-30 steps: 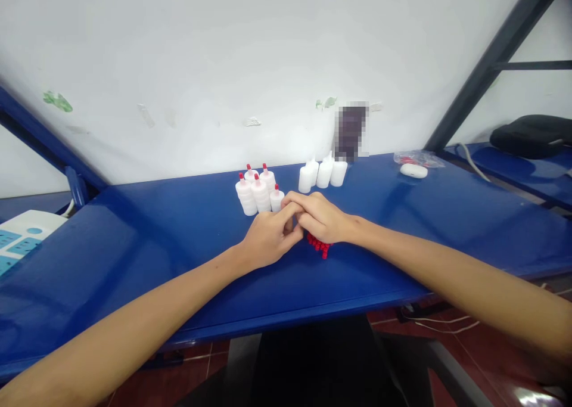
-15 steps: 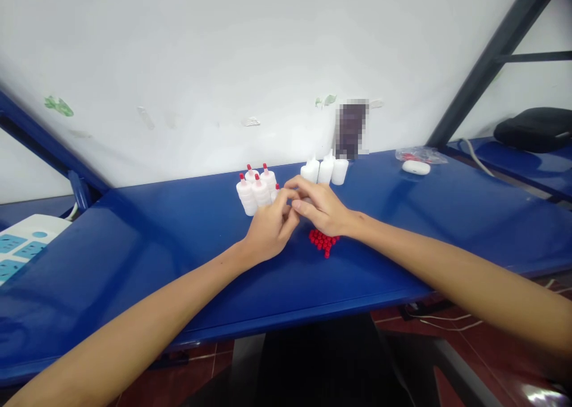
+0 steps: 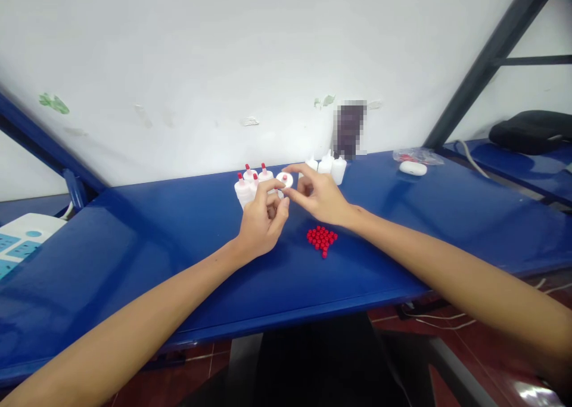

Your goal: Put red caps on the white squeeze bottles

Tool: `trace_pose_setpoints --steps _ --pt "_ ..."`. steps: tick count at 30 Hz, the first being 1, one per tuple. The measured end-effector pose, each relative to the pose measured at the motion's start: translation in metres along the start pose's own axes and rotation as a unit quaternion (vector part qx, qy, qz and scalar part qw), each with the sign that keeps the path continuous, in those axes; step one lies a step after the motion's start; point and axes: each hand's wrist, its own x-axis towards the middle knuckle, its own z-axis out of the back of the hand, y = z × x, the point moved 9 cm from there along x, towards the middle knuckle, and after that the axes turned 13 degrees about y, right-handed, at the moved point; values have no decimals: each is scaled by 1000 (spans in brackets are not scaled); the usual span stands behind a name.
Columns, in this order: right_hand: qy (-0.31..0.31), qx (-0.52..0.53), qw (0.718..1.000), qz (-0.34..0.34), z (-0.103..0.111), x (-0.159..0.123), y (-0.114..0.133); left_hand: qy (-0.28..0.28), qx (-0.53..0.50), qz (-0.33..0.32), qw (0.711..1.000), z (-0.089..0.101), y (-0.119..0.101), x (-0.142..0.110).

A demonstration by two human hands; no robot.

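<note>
In front of me my right hand (image 3: pixel 319 195) pinches a small white round piece (image 3: pixel 288 177) with a pinkish centre between thumb and index finger. It looks like the top of a squeeze bottle, facing me. My left hand (image 3: pixel 261 221) is curled, its index fingertip at the lower left edge of that piece; its thumb is lower down. Behind my left hand stand several white squeeze bottles (image 3: pixel 241 190) with red tips, partly hidden. Several white bottles (image 3: pixel 338 171) without red tips are behind my right hand. A cluster of small red caps (image 3: pixel 322 238) lies nearer me.
The blue table (image 3: pixel 187 228) runs along a white wall. At its right are a white oval case (image 3: pixel 413 168) and a clear plastic bag (image 3: pixel 426 155) with red bits inside. A white power strip (image 3: pixel 33 225) is at far left, a black pouch (image 3: pixel 527 131) at far right.
My hands have drawn slightly apart, the left toward me and the right upward. The white round piece between them has come into view. More of the red caps shows.
</note>
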Motion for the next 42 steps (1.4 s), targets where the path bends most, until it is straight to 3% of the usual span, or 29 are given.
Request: trace_pose_setpoints --steps 3,6,12,20,32,36,42 --pt "-23 32 999 -36 2 6 -11 123 25 -34 991 -22 -8 0" --pt "-6 32 998 -51 -5 10 -16 255 85 -39 962 -47 -11 -4" --pt "29 5 998 -56 -14 13 -17 329 113 -25 937 -61 -7 -5" --pt "56 -40 996 -58 -16 16 -13 345 100 -20 933 -64 -4 -6" --pt "75 -103 987 -96 -17 17 -14 327 65 -15 943 -58 -5 -4" --pt "70 -97 989 -85 -13 15 -12 313 70 -55 945 -56 -19 -7" --pt "41 -110 989 -89 4 7 -26 345 134 -143 918 -66 -42 -20"
